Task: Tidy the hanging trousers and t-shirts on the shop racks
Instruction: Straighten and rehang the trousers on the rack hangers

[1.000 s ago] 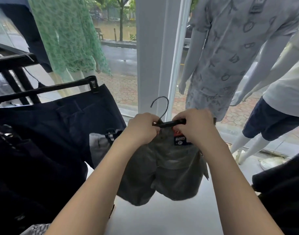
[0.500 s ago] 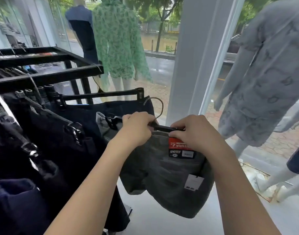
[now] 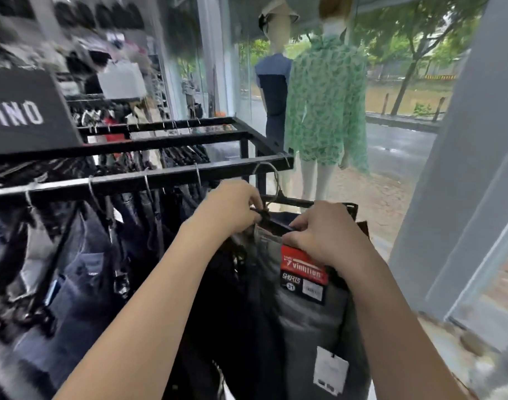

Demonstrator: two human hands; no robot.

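Left hand (image 3: pixel 232 209) fingers curl round one end of the hanger (image 3: pixel 277 225), right hand (image 3: pixel 322 235) fingers pinch its bar, shorts (image 3: pixel 307 321) hanging beside the rack (image 3: pixel 131 180)

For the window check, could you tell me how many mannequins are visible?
2: the navy-top mannequin, and the green-print mannequin beside it; more may be hidden.

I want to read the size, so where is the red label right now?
Head view, right of centre: the red label sits on the grey shorts just under the right hand, above the white tag.
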